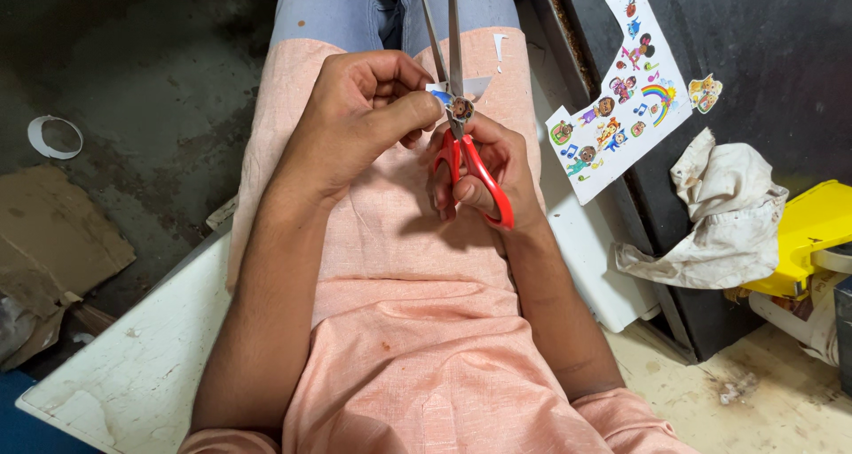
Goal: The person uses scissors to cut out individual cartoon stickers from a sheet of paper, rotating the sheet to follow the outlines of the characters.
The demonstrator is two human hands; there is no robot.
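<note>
- My left hand (355,117) pinches a small round sticker cutout (461,109) between thumb and fingertips, held over my lap, above the peach cloth of my shirt (399,330).
- My right hand (484,174) grips the red-handled scissors (457,108); fingers are through the loops, and the blades stand slightly apart, tips pointing away from me.
- The cutout sits right at the scissor pivot, touching the blades; it shows a small cartoon face with a blue and white scrap of backing.
- Sticker sheet (612,108): white, irregularly trimmed, with coloured cartoon figures and a rainbow, lying on the dark surface at my right.
- One loose cut sticker (706,92) lies just beside the sheet's right edge.
- Crumpled whitish rag (719,214) lies below the sheet, against a yellow object (812,232).
- Torn cardboard (53,241) on the floor, far left.
</note>
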